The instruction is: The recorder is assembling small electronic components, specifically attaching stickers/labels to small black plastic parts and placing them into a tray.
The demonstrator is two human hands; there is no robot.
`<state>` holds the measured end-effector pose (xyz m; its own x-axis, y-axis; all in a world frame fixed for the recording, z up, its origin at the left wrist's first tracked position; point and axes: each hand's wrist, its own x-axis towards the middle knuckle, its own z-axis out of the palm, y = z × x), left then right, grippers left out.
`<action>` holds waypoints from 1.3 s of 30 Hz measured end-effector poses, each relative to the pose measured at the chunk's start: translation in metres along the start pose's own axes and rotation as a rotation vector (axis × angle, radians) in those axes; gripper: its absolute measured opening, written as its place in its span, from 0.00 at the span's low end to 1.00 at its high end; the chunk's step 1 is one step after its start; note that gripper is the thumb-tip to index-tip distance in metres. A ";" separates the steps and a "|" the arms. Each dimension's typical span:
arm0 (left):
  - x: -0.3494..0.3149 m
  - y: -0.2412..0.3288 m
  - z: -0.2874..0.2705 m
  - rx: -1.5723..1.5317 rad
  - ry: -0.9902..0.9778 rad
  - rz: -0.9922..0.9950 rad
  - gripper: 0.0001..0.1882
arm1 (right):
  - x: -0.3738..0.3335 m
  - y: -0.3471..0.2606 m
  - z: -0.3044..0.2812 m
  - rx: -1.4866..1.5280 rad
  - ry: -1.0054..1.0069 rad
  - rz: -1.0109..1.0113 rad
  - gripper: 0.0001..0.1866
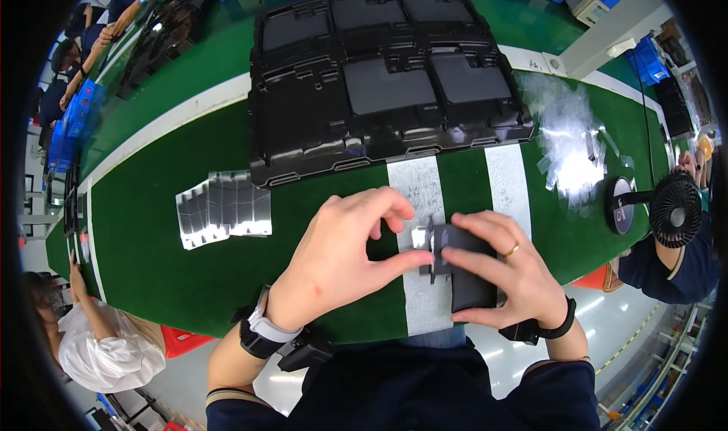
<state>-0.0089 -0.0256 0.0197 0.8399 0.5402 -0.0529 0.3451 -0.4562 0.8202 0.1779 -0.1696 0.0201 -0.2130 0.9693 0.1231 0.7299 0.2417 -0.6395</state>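
Note:
My right hand (504,268) grips a dark grey flat rectangular panel (472,288) by its near and far edges, its index finger pressing on the panel's left part. A small dark strip with a shiny clear edge (427,258) lies at the panel's left side. My left hand (341,245) has its thumb tip against this strip. Its index finger is bent but stands apart from the thumb, with nothing visible between them. Both hands are over a white band on the green table. Part of the panel is hidden under my right fingers.
A large black moulded tray (303,139) with grey panels in several pockets lies beyond my hands. Left of them are dark strips on shiny sheets (225,209). Clear film scraps (569,139) are heaped at right, near a small black fan (676,212). Other people sit around the table.

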 end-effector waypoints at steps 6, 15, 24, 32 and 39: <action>-0.004 -0.008 -0.006 -0.412 0.011 0.261 0.18 | 0.041 -0.020 0.000 -0.029 0.426 -0.053 0.41; 0.003 -0.024 -0.008 -0.349 0.424 0.076 0.10 | 0.078 0.024 0.020 0.690 0.365 0.185 0.17; 0.007 -0.029 -0.006 -0.396 0.402 0.006 0.13 | 0.081 0.027 0.024 0.921 0.389 0.253 0.09; 0.004 -0.024 -0.004 -0.316 0.460 0.101 0.11 | 0.078 0.027 0.028 0.908 0.458 0.159 0.05; 0.000 -0.025 -0.007 -0.476 0.397 0.100 0.12 | 0.075 0.025 0.016 1.116 0.396 0.198 0.05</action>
<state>-0.0202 -0.0088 0.0030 0.6071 0.7744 0.1783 -0.0285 -0.2030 0.9788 0.1697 -0.0915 0.0013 0.1969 0.9793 0.0480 -0.2800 0.1031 -0.9544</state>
